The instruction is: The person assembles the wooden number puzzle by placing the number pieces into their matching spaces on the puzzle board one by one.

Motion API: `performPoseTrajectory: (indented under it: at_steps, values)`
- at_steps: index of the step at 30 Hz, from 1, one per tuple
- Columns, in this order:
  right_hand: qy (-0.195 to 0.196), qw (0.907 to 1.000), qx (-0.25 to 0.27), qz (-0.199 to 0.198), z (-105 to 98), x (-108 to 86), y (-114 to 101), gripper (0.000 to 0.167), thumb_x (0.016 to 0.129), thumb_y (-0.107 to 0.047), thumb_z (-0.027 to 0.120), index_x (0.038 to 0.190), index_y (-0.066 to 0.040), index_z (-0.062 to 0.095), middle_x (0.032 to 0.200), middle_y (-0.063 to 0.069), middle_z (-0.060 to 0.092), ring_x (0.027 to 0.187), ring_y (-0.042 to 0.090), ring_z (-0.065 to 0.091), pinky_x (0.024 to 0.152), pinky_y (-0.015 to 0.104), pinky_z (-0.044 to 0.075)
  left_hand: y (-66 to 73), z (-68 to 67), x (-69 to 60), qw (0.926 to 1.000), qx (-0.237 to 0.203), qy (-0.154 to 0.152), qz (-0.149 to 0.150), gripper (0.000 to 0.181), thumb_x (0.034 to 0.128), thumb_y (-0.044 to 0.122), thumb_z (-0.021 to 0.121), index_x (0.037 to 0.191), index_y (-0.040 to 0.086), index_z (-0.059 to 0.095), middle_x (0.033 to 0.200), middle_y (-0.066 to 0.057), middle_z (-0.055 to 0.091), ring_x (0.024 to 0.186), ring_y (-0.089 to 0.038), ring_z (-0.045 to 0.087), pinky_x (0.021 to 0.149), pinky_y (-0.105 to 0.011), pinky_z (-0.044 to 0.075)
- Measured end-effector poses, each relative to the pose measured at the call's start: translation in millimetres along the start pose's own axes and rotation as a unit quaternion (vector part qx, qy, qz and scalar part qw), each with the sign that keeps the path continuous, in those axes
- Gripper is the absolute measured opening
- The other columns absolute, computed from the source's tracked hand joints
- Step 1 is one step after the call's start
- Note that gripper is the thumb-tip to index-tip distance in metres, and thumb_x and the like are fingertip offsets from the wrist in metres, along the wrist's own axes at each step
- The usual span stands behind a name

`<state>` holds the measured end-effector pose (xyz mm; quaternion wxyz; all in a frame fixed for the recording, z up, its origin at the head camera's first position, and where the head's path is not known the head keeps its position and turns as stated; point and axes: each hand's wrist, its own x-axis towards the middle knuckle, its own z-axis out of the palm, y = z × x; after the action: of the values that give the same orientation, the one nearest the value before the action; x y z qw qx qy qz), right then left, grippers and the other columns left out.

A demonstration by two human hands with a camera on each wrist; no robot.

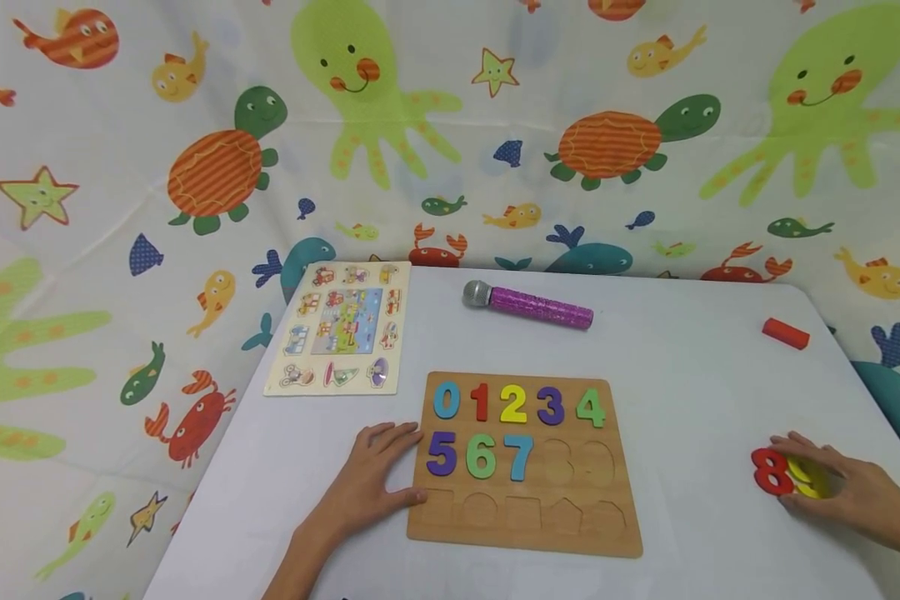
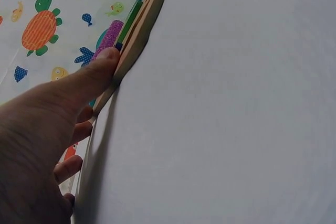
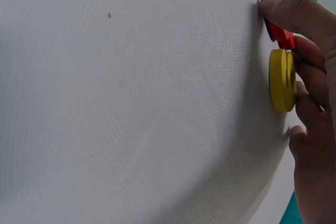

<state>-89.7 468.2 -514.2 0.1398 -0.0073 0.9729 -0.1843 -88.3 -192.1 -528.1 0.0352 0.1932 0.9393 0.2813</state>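
At right, one red 8 (image 1: 773, 472) is being pinched by the right hand (image 1: 849, 492), one yellow piece (image 3: 277, 81) being part-hidden. Mid-frame, one board (image 1: 528, 491) with eight numbers (image 1: 482, 404) is being touched by the spread left hand (image 1: 373, 477). Higher, one puzzle (image 1: 369, 318) and one microphone (image 1: 542, 307) are being seen.

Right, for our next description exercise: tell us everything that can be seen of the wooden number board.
The number board is a tan, wood-looking rectangle with rounded corners, lying flat on the white table. Its top row holds coloured numerals 0, 1, 2, 3 and 4; the second holds 5, 6 and 7, then two empty recesses. The bottom row has five empty recesses, including a circle and a pentagon. The person's left hand touches its left edge.
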Motion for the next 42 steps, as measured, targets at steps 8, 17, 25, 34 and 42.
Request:
performPoseTrajectory:
  at_steps: [8,17,25,34,42]
  values:
    - [0.022,0.9988,0.043,-0.003,-1.1,5.5,-12.7,0.084,0.080,-0.043,0.081,0.142,0.003,0.046,0.144,0.041,0.030,0.132,0.065,0.010,0.084,0.084,0.026,0.5,1.0,0.3,1.0000,-0.001,0.004,-0.002,0.084,0.0756,0.065,0.074,0.146,0.025,0.051,0.151,0.010,0.042,0.140,-0.026,0.027,0.112,-0.053,0.031]
    - [0.089,0.9868,0.095,-0.096,5.5,16.7,-73.0,0.079,0.076,-0.030,0.087,0.142,-0.005,0.052,0.140,0.032,0.046,0.126,0.048,0.044,0.081,0.073,0.044,-0.9,2.9,-0.6,1.0000,0.003,0.008,-0.004,0.084,0.0757,0.068,0.071,0.146,0.026,0.051,0.151,0.010,0.042,0.140,-0.025,0.028,0.112,-0.052,0.031]
    - [0.133,0.9660,0.129,-0.180,34.8,30.6,-136.3,0.072,0.073,-0.029,0.090,0.138,-0.016,0.060,0.140,0.015,0.055,0.119,-0.024,0.030,0.091,0.045,0.049,-1.9,4.0,-0.9,1.0000,-0.003,0.007,-0.002,0.085,0.0758,0.068,0.071,0.146,0.025,0.050,0.151,0.010,0.042,0.140,-0.026,0.028,0.112,-0.052,0.031]
    - [0.120,0.9429,0.191,-0.245,67.3,38.6,-186.1,0.067,0.069,-0.016,0.092,0.131,-0.016,0.064,0.137,0.015,0.057,0.127,0.019,0.053,0.094,0.018,0.046,-1.6,3.8,-0.4,0.9999,0.002,0.014,0.004,0.085,0.0759,0.069,0.070,0.146,0.025,0.051,0.151,0.010,0.042,0.139,-0.026,0.028,0.111,-0.052,0.032]
    - [0.117,0.9399,0.188,-0.259,90.3,37.5,-209.4,0.066,0.067,-0.022,0.093,0.128,-0.018,0.066,0.135,0.017,0.058,0.123,0.051,0.048,0.098,0.062,0.041,-2.6,4.3,-0.7,0.9999,0.007,0.014,0.006,0.085,0.0756,0.069,0.071,0.146,0.025,0.051,0.151,0.009,0.043,0.139,-0.026,0.029,0.111,-0.051,0.032]
